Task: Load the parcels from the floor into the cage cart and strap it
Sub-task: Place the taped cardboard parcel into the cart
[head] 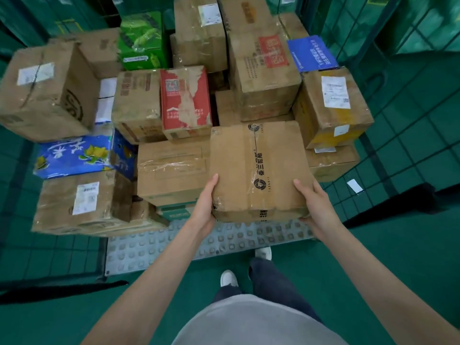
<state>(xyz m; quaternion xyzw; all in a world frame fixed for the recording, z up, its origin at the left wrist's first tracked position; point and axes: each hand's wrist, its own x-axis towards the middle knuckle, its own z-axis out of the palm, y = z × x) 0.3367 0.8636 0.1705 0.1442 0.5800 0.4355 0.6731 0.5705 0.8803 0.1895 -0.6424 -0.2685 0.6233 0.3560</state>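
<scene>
Brown corrugated cardboard, taped along its centre seam and printed with a round black logo, forms the square parcel (258, 170) that I hold between both palms: my left hand (205, 202) is pressed flat against its left side with the thumb up along the edge, and my right hand (316, 207) is pressed against its right side and cups the near right corner from below. Neither hand is spread free; both clamp the parcel, which hangs at the front right of the load, above the grey studded floor plate (159, 247) of the green wire cage cart (410, 135). Just beside the held parcel on the left lies a flat tan carton wrapped in clear tape (171, 170); behind that stands a red-faced carton with torn print (185, 100), and to the right a tan carton with a yellow band and white label (332, 108) sits on another carton. Farther out are a blue printed box with yellow fruit (74, 155), a green printed box (142, 41) and a blue-lidded box (312, 54). I judge the step in hand to be the placing of one more parcel onto the stack. The next move calls for lowering it level into the front right gap, square to its neighbours, then sliding both palms clear. No strap can be made out, so strapping appears to be not yet begun.
</scene>
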